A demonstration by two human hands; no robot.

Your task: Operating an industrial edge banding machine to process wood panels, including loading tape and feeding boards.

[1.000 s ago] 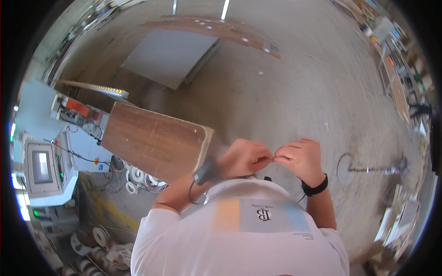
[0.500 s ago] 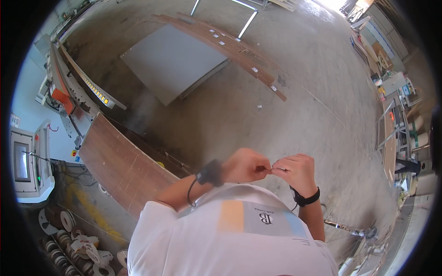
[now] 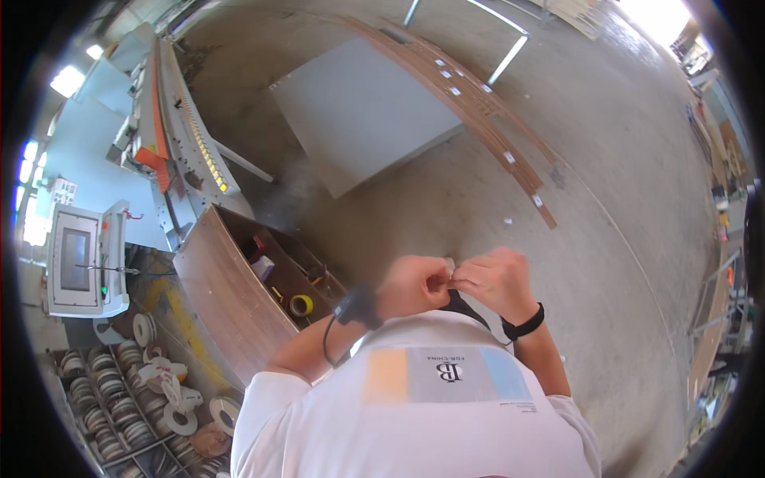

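Concrete floor (image 3: 606, 239) lies open ahead and to the right; wooden box (image 3: 239, 295) edge close on the left. Left hand (image 3: 413, 287) and right hand (image 3: 498, 280) meet at chest height, fingertips pinching a small pale piece (image 3: 449, 266) between them; piece mostly hidden, kind unclear. Grey panel (image 3: 362, 119) farther ahead.

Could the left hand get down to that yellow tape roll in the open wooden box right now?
Probably not at once: the left hand is pinched together with the right hand on something small at chest height. The yellow tape roll lies uncovered in the wooden box below.
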